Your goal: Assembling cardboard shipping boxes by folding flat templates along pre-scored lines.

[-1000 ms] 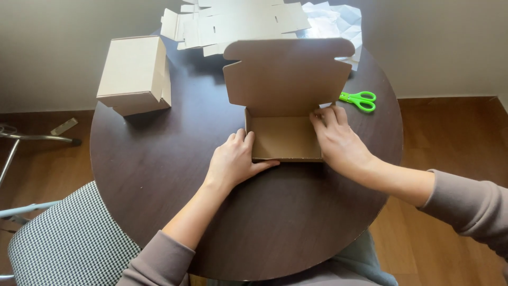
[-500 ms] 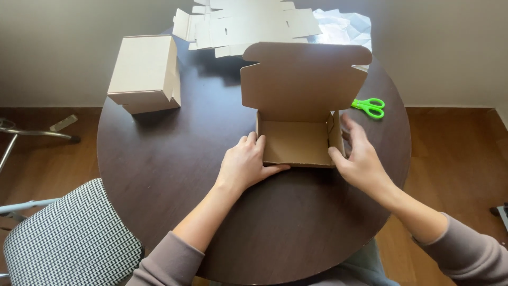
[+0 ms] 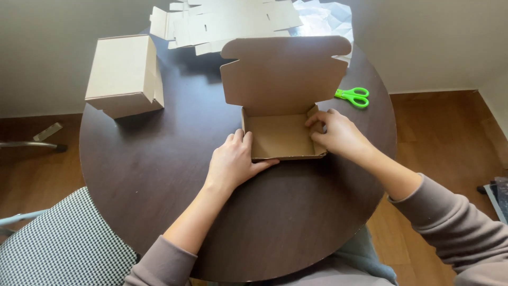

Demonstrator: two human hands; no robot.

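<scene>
While the left hand (image 3: 233, 164) is pressed flat against the left wall of the open cardboard box (image 3: 283, 135) mid-table, its right wall is pinched by the right hand (image 3: 338, 135); beyond, green scissors (image 3: 353, 97), a closed box (image 3: 124, 74) and flat cardboard blanks (image 3: 227, 21) are seen.

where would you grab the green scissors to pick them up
Take the scissors by the green handle loops, coming from the right and above. They lie flat on the table with the loops toward its right edge, and that side looks free. The blades point left toward the open box, where the right hand is close by.
</scene>
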